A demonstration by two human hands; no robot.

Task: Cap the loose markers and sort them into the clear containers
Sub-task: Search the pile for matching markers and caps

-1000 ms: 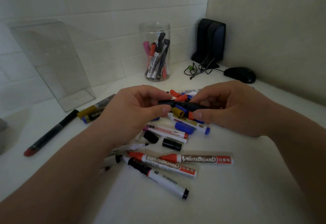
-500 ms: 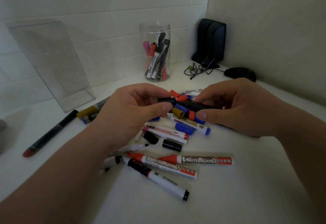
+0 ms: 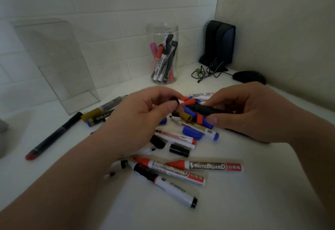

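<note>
My right hand grips a black marker by its barrel, with the bare tip pointing left. My left hand pinches a small black cap between thumb and fingers, a short gap from that tip. Both hands hover over a pile of loose markers and caps on the white table. A round clear jar at the back holds several markers upright. A rectangular clear container stands at the back left; I see nothing inside it.
Two red whiteboard markers and a black-capped white marker lie near the front. A loose black cap sits mid-pile. A long black pen lies at the left. A black speaker, tangled cable and mouse fill the back right corner.
The cap and the black marker were joined between my hands; now the cap sits apart in my left hand and the marker's tip is bare.
</note>
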